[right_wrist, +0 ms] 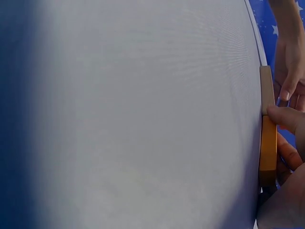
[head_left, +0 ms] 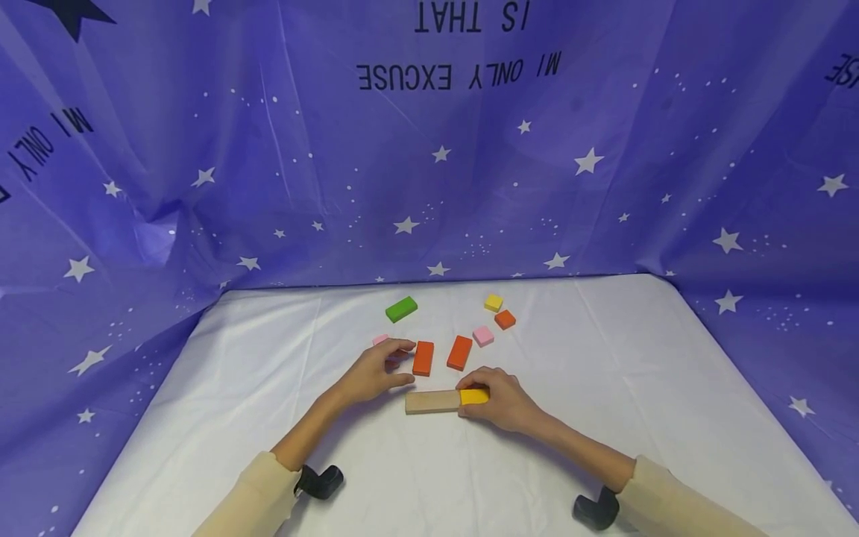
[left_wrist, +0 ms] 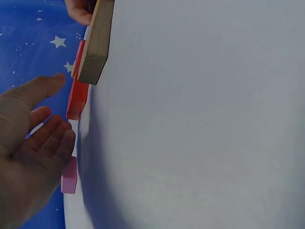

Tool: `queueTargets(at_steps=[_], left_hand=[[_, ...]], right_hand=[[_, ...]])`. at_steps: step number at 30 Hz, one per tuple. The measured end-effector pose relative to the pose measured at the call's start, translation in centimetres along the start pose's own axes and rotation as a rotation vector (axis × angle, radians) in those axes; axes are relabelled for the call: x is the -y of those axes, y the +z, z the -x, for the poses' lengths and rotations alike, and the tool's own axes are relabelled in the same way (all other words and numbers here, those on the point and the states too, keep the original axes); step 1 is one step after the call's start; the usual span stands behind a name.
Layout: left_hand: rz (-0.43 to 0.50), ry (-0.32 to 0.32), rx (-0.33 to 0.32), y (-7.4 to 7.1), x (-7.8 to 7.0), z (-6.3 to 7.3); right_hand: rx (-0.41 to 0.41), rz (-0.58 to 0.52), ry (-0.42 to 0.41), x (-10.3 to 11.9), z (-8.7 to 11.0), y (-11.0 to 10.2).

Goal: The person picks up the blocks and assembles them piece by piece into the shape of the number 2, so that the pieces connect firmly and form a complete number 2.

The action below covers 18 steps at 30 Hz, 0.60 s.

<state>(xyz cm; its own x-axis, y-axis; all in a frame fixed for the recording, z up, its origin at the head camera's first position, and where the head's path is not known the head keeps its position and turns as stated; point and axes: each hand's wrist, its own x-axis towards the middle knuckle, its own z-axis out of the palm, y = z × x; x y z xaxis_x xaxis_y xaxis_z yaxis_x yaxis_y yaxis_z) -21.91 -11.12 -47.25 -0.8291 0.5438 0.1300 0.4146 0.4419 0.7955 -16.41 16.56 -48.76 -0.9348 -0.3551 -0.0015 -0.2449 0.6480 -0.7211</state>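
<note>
On white cloth [head_left: 550,447], the right hand [head_left: 505,403] pinches a yellow rectangular block [head_left: 473,397] end-to-end with a bare-wood rectangular block [head_left: 432,403]; the left hand [head_left: 371,373] spreads beside an orange-red rectangular block [head_left: 423,359]; light, steady pressure should keep them aligned.

Head view: the white cloth-covered counter [head_left: 671,418] is seen from above its near side, forward and down, at middle distance, with the purple star-printed fabric backdrop [head_left: 483,186] behind. Left wrist view: the left hand [head_left: 372,373] is shown closely, low over the counter, the scene turned sideways. Right wrist view: the right hand [head_left: 503,400] is likewise shown closely, at the frame's right edge. The long tan wooden block [head_left: 432,402] is shared by all three.
</note>
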Motion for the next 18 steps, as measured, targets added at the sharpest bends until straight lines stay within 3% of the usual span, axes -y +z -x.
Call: queueTargets(at_steps=[10, 18], left_hand=[[-0.041, 0.032, 0.03, 0.0, 0.1, -1.6], [-0.08, -0.033, 0.099, -0.1, -0.3, -2.7]], right_hand=[[0.008, 0.004, 0.017, 0.2, 0.0, -0.1], [0.006, 0.002, -0.011, 0.1, 0.0, -0.2]])
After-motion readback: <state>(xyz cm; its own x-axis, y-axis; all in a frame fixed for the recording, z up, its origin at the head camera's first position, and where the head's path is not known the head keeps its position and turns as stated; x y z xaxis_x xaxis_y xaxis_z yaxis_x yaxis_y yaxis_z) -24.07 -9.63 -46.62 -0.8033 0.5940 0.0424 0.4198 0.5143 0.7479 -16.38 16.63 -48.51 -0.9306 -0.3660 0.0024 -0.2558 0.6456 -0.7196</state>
